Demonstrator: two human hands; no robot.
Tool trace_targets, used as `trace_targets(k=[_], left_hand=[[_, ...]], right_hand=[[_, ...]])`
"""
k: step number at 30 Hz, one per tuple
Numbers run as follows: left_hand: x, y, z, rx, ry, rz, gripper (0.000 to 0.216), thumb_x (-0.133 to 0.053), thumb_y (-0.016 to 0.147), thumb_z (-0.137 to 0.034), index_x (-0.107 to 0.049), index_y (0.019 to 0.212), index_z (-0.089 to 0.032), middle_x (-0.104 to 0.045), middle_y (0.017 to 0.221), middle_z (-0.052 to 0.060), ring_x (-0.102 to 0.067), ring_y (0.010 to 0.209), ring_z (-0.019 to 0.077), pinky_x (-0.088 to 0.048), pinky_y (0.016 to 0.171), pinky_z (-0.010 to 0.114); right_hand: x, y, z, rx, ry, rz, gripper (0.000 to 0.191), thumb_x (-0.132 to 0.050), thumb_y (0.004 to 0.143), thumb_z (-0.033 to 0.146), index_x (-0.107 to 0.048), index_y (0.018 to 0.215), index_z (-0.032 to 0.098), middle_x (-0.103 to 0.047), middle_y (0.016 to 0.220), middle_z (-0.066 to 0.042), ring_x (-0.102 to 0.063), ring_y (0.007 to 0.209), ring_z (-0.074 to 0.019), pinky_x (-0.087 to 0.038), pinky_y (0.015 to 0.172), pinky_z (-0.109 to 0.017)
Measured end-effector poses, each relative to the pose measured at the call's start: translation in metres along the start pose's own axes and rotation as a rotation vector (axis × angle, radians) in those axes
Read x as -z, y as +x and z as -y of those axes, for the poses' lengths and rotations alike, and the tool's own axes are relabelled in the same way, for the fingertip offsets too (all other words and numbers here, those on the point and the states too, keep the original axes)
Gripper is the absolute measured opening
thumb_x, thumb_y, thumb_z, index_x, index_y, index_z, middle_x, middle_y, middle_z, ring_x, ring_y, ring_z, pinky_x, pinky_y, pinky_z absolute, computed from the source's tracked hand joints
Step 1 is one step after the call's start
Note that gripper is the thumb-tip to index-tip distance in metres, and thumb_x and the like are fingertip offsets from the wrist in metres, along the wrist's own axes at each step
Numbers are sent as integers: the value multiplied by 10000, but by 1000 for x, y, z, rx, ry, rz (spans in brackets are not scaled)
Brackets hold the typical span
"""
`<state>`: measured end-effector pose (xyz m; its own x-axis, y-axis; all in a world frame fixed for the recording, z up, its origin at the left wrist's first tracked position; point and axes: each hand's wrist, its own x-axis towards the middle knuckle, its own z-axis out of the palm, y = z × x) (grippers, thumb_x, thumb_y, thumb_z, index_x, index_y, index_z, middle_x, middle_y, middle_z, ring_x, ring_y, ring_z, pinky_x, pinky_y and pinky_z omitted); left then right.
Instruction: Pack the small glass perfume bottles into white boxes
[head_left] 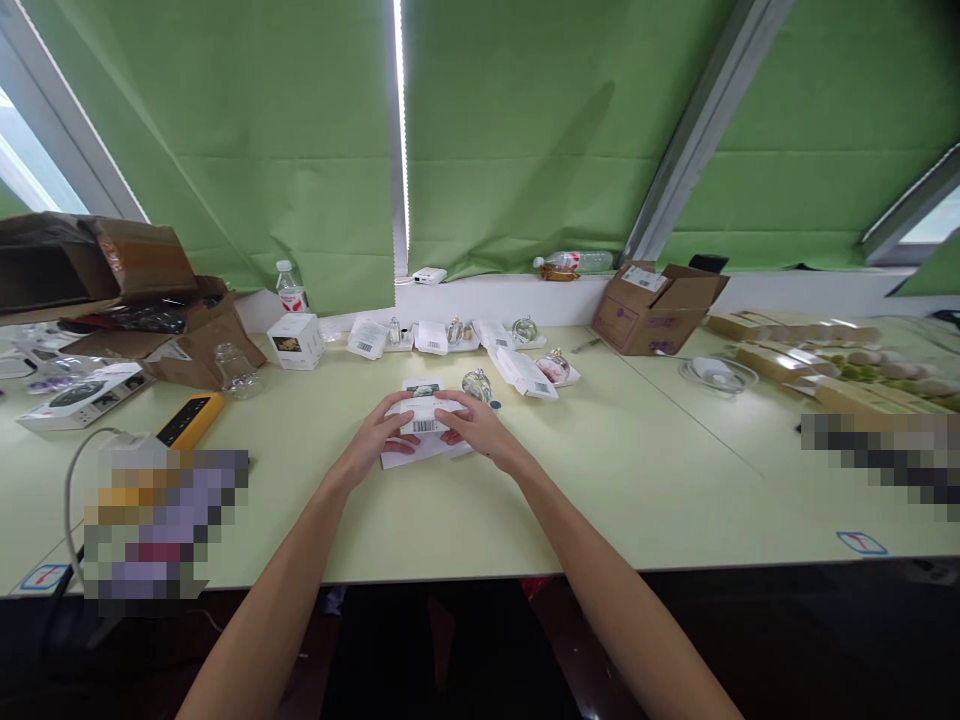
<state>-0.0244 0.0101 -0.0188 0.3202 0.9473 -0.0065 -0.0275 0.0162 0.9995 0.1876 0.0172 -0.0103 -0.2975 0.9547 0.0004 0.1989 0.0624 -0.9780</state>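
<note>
A small white box (424, 413) with a barcode on its near face is held between both hands above the table. My left hand (381, 432) grips its left end, thumb on the near face. At the right end, my right hand (472, 425) holds it the same way, fingers curled round the top and side. Beneath the box lies a white sheet (409, 459), partly hidden by the hands. Just behind my right hand sits a clear round ornament (477, 384) with a shiny top.
Behind stand white barcoded packages (367, 338) and another round ornament (525, 328). Cardboard boxes flank the table, one at right (645, 310). At left are a white box (296, 340), a plastic bottle (291, 288) and a yellow-black power strip (191, 422). A coiled white cable (718, 374) lies at right.
</note>
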Motion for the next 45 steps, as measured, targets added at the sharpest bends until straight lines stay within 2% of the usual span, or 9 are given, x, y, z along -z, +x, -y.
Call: trace_targets(k=[45], left_hand=[[0,1,-3,27,-5,-5,547,-619,810,-495,-470,1289,-280,-637,1056,72,-671,783,192,-557,783,405]], right_hand=[[-1,-2,3,-13,-21,0,486,-609,842,505,-535,1272,289,-687,871,-21,-651,691,-133,-553,689,-272]])
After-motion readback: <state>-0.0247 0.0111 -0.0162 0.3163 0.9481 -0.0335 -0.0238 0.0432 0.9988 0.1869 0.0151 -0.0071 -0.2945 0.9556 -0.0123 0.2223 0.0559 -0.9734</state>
